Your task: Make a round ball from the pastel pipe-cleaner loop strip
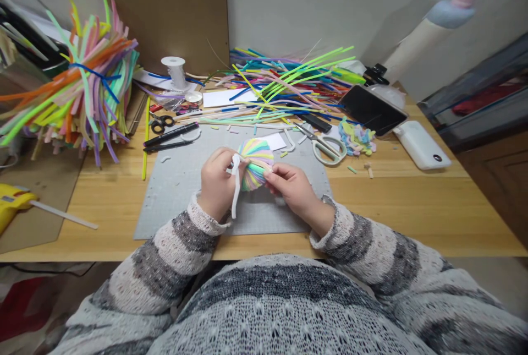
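Between my hands is a round bundle of pastel pipe cleaners [256, 151], striped in pink, yellow, blue, green and purple. My left hand [218, 180] grips its left side, fingers closed. A white pipe cleaner [236, 195] hangs down from that side, by the left fingers. With thumb and fingers pinched, my right hand [292, 183] holds the bundle's right edge. The bundle is just above a grey cutting mat [185, 195]. Parts of its sides are hidden by my fingers. A small white card [275, 141] lies behind it.
Grey-handled scissors [328, 148], curly pastel scraps [357, 137], a phone [373, 110] and a white power bank [424, 146] lie to the right. Loose pipe cleaners [289, 85] are heaped behind. At left stand a tied pipe-cleaner bunch [88, 82] and a yellow glue gun [14, 201].
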Demonstrator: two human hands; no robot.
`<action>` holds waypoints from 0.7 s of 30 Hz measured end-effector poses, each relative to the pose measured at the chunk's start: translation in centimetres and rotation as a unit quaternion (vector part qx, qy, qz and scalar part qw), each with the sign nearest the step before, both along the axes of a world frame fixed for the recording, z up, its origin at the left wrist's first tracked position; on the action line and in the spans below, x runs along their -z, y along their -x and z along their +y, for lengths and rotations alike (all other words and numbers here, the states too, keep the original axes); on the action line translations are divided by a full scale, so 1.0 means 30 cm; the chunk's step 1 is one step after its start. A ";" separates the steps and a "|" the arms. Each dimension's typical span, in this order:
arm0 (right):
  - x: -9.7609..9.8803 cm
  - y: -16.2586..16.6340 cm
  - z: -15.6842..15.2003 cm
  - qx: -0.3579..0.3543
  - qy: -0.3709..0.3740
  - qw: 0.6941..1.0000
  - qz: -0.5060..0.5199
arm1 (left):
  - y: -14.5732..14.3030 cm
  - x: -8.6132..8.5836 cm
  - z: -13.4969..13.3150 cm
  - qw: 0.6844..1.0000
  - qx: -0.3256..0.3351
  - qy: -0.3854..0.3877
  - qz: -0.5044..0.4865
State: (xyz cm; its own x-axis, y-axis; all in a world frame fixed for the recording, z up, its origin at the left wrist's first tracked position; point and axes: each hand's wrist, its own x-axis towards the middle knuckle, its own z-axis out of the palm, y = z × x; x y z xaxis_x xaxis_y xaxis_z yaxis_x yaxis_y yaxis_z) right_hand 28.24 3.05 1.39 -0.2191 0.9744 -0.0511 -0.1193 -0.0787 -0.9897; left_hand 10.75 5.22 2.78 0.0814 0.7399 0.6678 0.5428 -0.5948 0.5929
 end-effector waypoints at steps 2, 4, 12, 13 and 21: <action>-0.001 0.004 0.000 -0.023 -0.004 1.000 0.017 | 0.002 0.000 0.001 1.000 -0.005 0.002 -0.017; 0.002 0.008 0.001 -0.050 0.013 0.998 0.041 | 0.003 0.000 0.002 1.000 -0.003 0.009 -0.020; 0.034 0.001 0.018 -0.026 0.116 0.991 0.058 | 0.003 0.002 0.001 0.997 0.059 0.006 0.043; 0.034 0.000 0.019 -0.022 0.112 0.992 0.048 | 0.001 0.002 -0.001 0.997 0.058 0.006 0.047; 0.021 0.000 0.010 -0.040 0.102 0.992 0.057 | 0.003 0.004 -0.003 0.998 0.049 0.016 0.043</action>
